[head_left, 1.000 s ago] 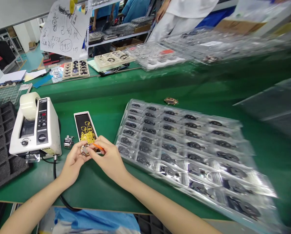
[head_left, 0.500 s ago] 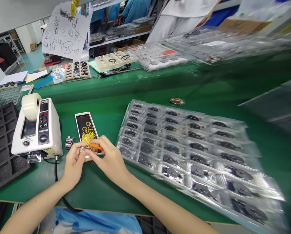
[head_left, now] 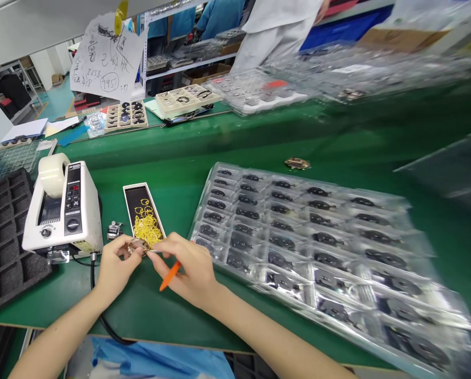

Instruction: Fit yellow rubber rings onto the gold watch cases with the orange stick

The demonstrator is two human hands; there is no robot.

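My left hand (head_left: 119, 265) is closed, its thumb and fingers pinching a small round gold watch case (head_left: 139, 245) by the edge. My right hand (head_left: 190, 269) is closed around a slim orange pen-like tool (head_left: 170, 276), whose tapered end points down toward me. Thumb and forefinger of that hand meet at the watch case's right side, where a thin silvery piece shows; I cannot make out what it is. Just beyond both hands lies a white-rimmed black box (head_left: 134, 196) with a heap of yellow rings (head_left: 147, 227).
A tape dispenser (head_left: 67, 216) and a small metal counter (head_left: 114, 230) stand left. Stacked clear trays (head_left: 298, 237) of black parts fill the right. A gold round piece (head_left: 297, 163) lies behind them. A black foam tray (head_left: 6, 237) is far left.
The orange tool has swung from pointing at the watch case to pointing down toward me. My right hand has turned, and its fingertips have come to the case's side.
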